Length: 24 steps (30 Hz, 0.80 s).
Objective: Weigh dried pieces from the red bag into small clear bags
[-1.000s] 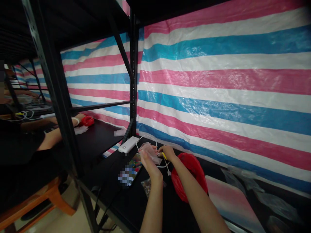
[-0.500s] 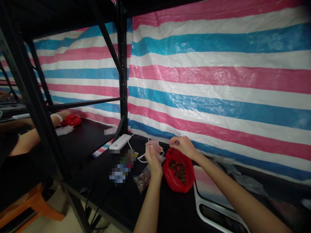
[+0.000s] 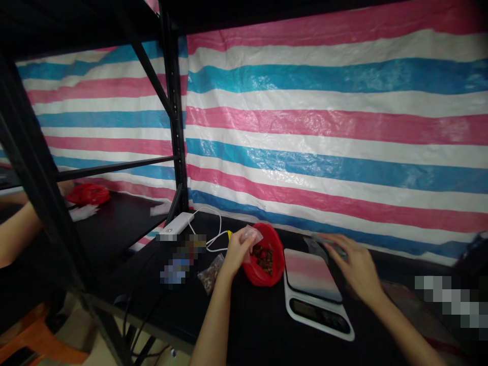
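Note:
My left hand (image 3: 237,250) is closed on a small clear plastic bag (image 3: 254,234), held at the left rim of a red plastic bag (image 3: 280,254). That red bag stands with its mouth wide and contains brown and reddish dried pieces (image 3: 264,258). My right hand (image 3: 356,262) is beyond the right side of the kitchen scale (image 3: 312,274), thumb and fingers apart over crumpled clear plastic (image 3: 315,247). Slight blur hides whether the fingers touch that plastic. A filled clear bag (image 3: 209,277) of similar brown pieces lies left of my left forearm.
A white power strip (image 3: 177,226) with a white cable (image 3: 217,239) lies at the back left. Black shelf posts (image 3: 173,112) stand left of the table, before a striped sheet (image 3: 324,122). Another person's arm (image 3: 19,234) and a red bag (image 3: 88,194) are farther left.
My right hand has moved right, from above the red bag to past the scale. My left hand has lowered toward the red bag with the small clear bag. The view has turned right.

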Motion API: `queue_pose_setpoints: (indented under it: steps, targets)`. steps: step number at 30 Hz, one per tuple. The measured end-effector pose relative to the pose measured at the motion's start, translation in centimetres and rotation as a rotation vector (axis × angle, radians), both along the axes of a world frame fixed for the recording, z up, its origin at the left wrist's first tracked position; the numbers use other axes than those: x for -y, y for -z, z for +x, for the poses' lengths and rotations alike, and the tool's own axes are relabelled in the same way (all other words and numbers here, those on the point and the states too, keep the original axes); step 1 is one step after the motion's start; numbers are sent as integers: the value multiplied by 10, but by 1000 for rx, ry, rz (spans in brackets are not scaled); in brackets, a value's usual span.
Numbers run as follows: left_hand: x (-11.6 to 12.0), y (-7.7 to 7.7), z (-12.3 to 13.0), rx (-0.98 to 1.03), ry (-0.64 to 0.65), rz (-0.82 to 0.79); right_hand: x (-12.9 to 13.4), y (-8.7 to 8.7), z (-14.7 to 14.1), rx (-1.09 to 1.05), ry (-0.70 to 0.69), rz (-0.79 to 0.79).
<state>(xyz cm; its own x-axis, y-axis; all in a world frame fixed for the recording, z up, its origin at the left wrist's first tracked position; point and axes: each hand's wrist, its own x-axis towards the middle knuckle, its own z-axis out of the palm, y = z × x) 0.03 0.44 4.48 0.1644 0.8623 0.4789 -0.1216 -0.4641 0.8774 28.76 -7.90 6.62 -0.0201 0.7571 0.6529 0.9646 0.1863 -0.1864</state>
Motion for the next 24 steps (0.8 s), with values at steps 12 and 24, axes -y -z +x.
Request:
queue_pose_setpoints:
  steps: [12, 24]
  targets:
    - [73, 11, -46, -505, 151, -46, 35, 108, 106, -348, 163, -390]
    - [82, 32, -50, -496, 45, -82, -4, 3, -43, -124, -325, -210]
